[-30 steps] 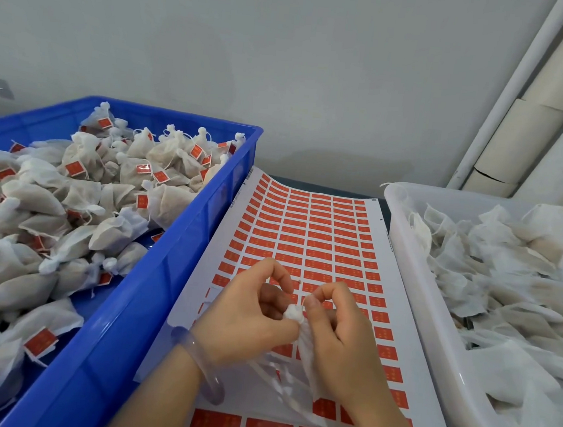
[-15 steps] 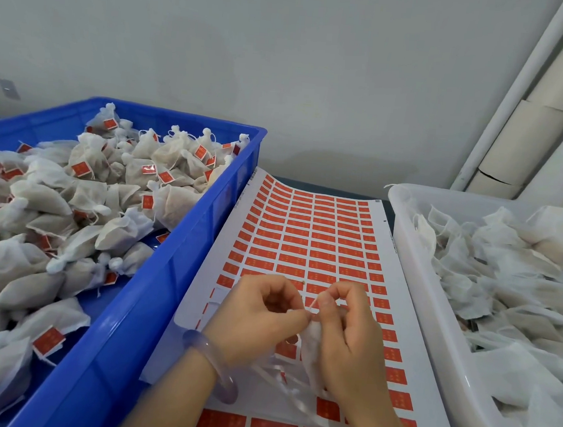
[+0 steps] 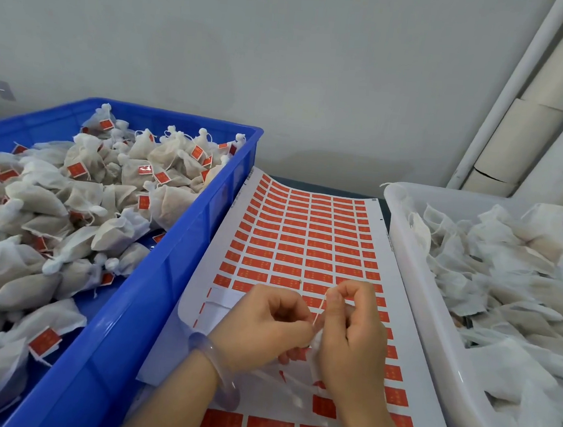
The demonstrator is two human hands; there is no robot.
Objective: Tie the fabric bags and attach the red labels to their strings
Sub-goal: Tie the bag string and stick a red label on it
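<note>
Two bins flank the work. On the left, a blue crate (image 3: 137,320) is heaped with tied bags (image 3: 38,201), too many to count, many showing a red label (image 3: 45,341) on a string. Its near wall overlaps the left edge of the single label sheet (image 3: 395,306), which lies flat between the bins with its far end curling up. The sheet carries rows of red stickers, and a few slots at its near left are already peeled bare. Over the near half of the sheet the two hands meet and hide several stickers. The left hand (image 3: 261,326), with one clear bracelet (image 3: 214,369) on its wrist, has its fingers curled in around the neck of one fabric bag (image 3: 316,345). The right hand (image 3: 351,340) pinches the bag's thin string (image 3: 319,312) between thumb and forefinger, the strand running taut between the two hands. The bag's body hangs under the palms, mostly hidden. On the right, a white tub (image 3: 415,291) holds a loose pile of untied bags (image 3: 505,264), none with labels showing. A dark strip of tabletop (image 3: 336,189) shows beyond the sheet. Behind is a plain pale wall (image 3: 252,59) with one small plate (image 3: 3,89) at far left, and at far right one white pipe (image 3: 505,96) leans beside stacked cardboard tubes (image 3: 529,131).
</note>
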